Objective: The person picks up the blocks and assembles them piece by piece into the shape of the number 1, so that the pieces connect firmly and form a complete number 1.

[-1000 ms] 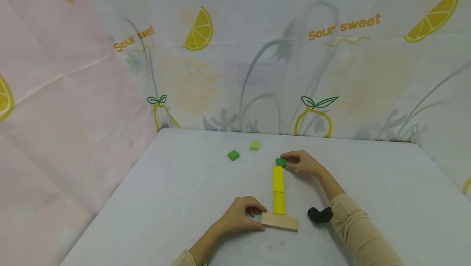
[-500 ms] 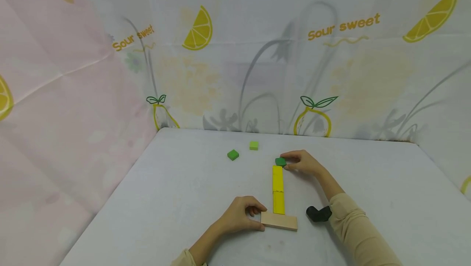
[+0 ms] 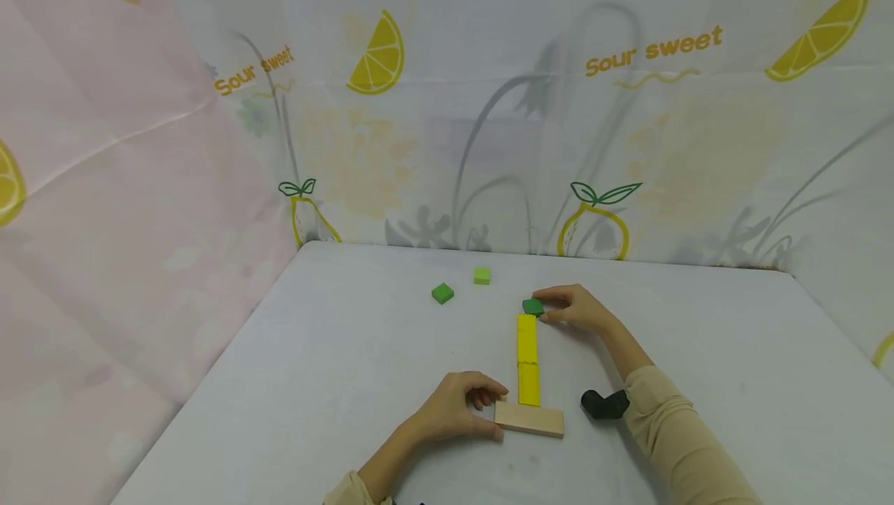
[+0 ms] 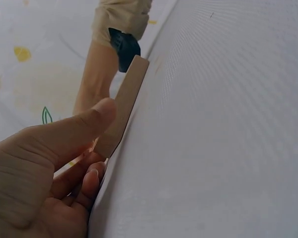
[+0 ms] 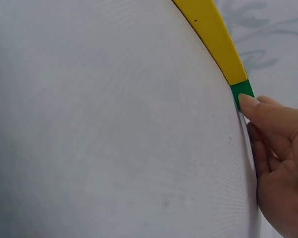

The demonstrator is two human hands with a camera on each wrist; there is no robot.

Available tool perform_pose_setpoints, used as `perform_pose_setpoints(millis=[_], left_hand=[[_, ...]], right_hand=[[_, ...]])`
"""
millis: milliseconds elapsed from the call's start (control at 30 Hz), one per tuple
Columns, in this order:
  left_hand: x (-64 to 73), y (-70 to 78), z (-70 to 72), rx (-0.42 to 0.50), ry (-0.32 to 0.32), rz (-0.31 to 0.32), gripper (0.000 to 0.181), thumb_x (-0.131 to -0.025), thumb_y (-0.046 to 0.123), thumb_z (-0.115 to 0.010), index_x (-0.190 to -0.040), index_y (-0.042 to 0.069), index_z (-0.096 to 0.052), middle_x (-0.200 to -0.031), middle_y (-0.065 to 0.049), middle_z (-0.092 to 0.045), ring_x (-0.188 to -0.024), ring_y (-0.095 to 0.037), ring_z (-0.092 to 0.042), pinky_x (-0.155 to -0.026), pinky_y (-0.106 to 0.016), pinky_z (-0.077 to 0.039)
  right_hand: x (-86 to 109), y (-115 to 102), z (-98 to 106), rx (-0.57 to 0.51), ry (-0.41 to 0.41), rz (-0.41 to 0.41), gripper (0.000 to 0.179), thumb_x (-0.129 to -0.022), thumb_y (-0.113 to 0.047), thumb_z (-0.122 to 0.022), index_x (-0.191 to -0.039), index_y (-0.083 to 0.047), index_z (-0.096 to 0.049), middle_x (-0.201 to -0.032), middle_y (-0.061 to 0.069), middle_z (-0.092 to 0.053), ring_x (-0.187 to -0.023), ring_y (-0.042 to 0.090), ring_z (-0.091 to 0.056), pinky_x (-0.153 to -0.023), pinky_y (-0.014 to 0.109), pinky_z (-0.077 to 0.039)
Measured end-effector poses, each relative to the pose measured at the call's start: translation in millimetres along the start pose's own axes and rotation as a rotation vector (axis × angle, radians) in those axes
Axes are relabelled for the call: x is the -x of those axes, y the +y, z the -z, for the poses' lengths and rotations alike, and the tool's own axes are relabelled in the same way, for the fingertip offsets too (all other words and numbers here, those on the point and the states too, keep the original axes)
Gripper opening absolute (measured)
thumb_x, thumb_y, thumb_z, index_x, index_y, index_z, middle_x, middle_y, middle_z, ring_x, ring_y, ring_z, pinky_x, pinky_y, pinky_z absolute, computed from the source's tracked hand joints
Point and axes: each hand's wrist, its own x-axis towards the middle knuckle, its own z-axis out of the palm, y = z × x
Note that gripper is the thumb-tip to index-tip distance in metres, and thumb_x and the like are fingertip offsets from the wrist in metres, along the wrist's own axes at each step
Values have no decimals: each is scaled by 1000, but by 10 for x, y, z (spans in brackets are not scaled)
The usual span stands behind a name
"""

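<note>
A plain wooden block (image 3: pixel 529 419) lies flat on the table, crosswise at the near end of the row. My left hand (image 3: pixel 457 408) holds its left end between thumb and fingers; in the left wrist view the thumb (image 4: pixel 105 110) overlaps the wooden block (image 4: pixel 126 101). Two yellow blocks, a near one (image 3: pixel 528 385) and a far one (image 3: pixel 527 338), run end to end away from it. At the far end sits a dark green block (image 3: pixel 532 306), pinched by my right hand (image 3: pixel 576 309). In the right wrist view the green block (image 5: pixel 242 90) touches the yellow one (image 5: pixel 216 42).
Farther back on the white table (image 3: pixel 314 381) lie a green block (image 3: pixel 443 293) and a light green block (image 3: pixel 482 276). A black device (image 3: pixel 604 405) is on the right wrist, by the sleeve. Printed cloth (image 3: pixel 447 140) hangs behind the table.
Both hands and all the blocks keep nearly the same places. The left hand's index finger looks very slightly raised from the wooden block's edge.
</note>
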Motion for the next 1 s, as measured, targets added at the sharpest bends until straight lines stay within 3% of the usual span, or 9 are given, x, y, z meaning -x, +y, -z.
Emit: perform_pose_setpoints(millis=[200,367,667,833,1000], left_hand=[[-26,8,74,106,-22,12,38,-75,11,-79,-109,-1,-66,-96,-10,-68,-77,-5,-56,-71,-21,-50],[-42,4,183,76,55,4,31,-84,16,-71,-108,-2,-65,-93,-10,-68,-78,-6,-57,-73,-22,-50],[-123,-31,380,-69,154,-22,30,-83,15,-71,-107,-3,-65,-91,-9,-67,-79,-13,-58,-71,-22,-50],[-204,-114,512,-62,211,-28,29,-83,11,-70,-106,-6,-64,-91,-13,-66,-80,-20,-60,-70,-25,-51],[-270,-176,648,-66,268,-17,28,-84,12,-70,-105,-6,-64,-90,-12,-67,-80,-19,-61,-71,-24,-51]], right_hand=[[24,-18,-3,-4,6,-11,44,-80,-6,-72,-120,10,-58,-120,24,-60,-117,39,-52,-98,39,-41],[30,-22,-3,-8,3,-14,45,-80,-6,-72,-120,10,-58,-121,24,-59,-117,40,-51,-100,50,-38],[28,-24,-1,-13,-1,-15,45,-81,-7,-71,-120,10,-57,-122,25,-59,-118,40,-50,-100,51,-37],[16,-1,-11,-18,2,-21,45,-81,-7,-72,-120,10,-58,-122,24,-59,-117,39,-52,-99,46,-39],[12,-5,-21,-34,8,-27,45,-81,-7,-72,-120,9,-58,-122,24,-59,-117,39,-51,-100,50,-37]])
